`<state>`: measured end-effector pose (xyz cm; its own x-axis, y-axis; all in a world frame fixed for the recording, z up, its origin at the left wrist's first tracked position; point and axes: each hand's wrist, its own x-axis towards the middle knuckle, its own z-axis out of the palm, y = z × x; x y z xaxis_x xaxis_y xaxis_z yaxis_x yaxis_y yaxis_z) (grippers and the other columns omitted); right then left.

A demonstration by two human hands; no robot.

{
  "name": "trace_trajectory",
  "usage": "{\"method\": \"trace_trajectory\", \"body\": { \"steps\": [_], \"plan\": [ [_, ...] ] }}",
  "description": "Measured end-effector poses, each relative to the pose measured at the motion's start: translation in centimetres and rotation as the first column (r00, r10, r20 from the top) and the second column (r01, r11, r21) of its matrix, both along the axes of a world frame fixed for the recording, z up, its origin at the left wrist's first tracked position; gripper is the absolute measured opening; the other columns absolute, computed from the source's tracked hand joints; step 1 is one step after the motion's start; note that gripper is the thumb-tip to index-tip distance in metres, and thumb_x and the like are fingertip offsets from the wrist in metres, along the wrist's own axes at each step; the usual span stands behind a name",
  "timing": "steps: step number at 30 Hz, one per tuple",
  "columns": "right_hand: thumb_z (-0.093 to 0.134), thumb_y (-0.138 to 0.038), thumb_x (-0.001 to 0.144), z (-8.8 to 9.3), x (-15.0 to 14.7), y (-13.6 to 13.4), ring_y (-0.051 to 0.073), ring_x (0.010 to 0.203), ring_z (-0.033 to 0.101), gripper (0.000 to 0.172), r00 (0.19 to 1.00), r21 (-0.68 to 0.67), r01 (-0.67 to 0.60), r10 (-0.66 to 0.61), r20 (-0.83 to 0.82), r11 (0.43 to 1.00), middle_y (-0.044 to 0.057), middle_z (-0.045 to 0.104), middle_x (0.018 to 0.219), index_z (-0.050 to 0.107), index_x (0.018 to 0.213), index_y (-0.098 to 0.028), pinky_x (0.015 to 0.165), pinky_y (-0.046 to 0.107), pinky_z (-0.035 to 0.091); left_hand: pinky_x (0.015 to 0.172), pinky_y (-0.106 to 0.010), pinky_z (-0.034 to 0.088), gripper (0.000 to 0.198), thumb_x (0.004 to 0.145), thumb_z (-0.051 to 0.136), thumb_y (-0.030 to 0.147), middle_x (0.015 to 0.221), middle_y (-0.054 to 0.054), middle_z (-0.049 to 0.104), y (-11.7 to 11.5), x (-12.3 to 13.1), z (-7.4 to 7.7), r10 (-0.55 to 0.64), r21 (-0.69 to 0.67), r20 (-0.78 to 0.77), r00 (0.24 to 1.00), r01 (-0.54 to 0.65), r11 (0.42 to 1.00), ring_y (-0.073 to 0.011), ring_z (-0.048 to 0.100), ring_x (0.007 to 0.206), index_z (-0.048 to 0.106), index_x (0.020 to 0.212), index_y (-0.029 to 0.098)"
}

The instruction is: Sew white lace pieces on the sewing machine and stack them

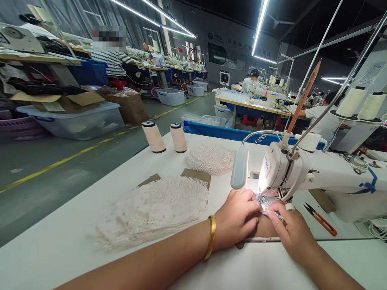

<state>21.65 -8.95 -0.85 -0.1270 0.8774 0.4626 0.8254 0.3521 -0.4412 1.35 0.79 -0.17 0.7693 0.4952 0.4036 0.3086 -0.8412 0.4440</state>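
A small piece of white lace lies under the needle area of the white sewing machine, lit by its lamp. My left hand, with a gold bracelet at the wrist, pinches the lace from the left, its fingers beside the presser foot. From the right, my right hand grips the lace's near edge between thumb and forefinger. Brown material shows on the machine bed between both hands. Orange-handled thread snips rest right of my right hand. Left of my left hand, a pile of white lace fabric spreads over the table.
Two thread cones stand at the table's back left, near a second lace pile. A grey lamp head hangs left of the machine. Thread stand rods rise at the right. Beyond the table, people sit at other machines; plastic bins stand along the aisle.
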Motion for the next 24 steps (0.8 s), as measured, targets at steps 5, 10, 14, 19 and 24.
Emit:
{"method": "trace_trajectory", "body": {
  "steps": [5,10,14,19,24],
  "plan": [
    [0.043,-0.035,0.11,0.4,-0.4,0.1,0.02,0.068,0.065,0.026,0.998,-0.016,0.038,-0.039,-0.048,0.999,0.0,0.074,0.082,0.061,0.096,-0.025,0.062,0.029,0.046,0.086,-0.037,0.041,0.006,0.085,0.075,0.02,0.094,-0.002,0.064,0.4,0.7,-0.5,0.035,-0.051,0.012,0.999,-0.034,0.998,-0.0232,0.058,0.093,0.071,0.089,0.021],
    [0.046,-0.04,0.109,0.3,-0.7,0.2,0.019,0.063,0.063,0.03,0.995,0.016,0.076,-0.074,-0.073,0.997,0.001,0.075,0.082,0.066,0.092,-0.024,0.06,0.028,0.045,0.086,-0.038,0.041,0.012,0.085,0.08,0.023,0.095,-0.003,0.065,0.1,1.2,-0.4,0.065,0.002,-0.019,0.998,-0.065,0.998,-0.0245,0.058,0.094,0.069,0.09,0.02],
    [0.048,-0.043,0.108,0.2,-0.8,0.3,0.019,0.059,0.061,0.033,0.987,0.099,0.139,-0.13,-0.093,0.985,0.001,0.073,0.077,0.07,0.092,-0.024,0.063,0.029,0.047,0.084,-0.038,0.041,0.014,0.085,0.081,0.023,0.095,-0.003,0.065,0.1,1.3,-0.5,0.085,0.021,-0.042,0.995,-0.085,0.996,-0.025,0.058,0.094,0.068,0.089,0.019],
    [0.047,-0.047,0.108,0.2,-1.1,0.4,0.019,0.059,0.062,0.038,0.98,0.093,0.176,-0.167,-0.104,0.98,0.002,0.074,0.078,0.071,0.092,-0.023,0.061,0.029,0.047,0.081,-0.036,0.04,0.013,0.085,0.079,0.019,0.092,-0.002,0.065,0.1,1.5,-0.8,0.084,0.066,-0.016,0.996,-0.083,0.994,-0.0232,0.058,0.091,0.067,0.085,0.019],
    [0.045,-0.047,0.11,0.2,-1.2,0.4,0.019,0.065,0.064,0.04,0.985,0.065,0.153,-0.148,-0.087,0.986,0.002,0.074,0.08,0.07,0.091,-0.023,0.063,0.028,0.047,0.075,-0.035,0.038,0.015,0.093,0.066,0.015,0.084,-0.002,0.064,-0.1,1.7,-0.7,0.083,0.164,0.016,0.996,-0.084,0.983,-0.0214,0.056,0.084,0.064,0.078,0.019]
  ]
}}
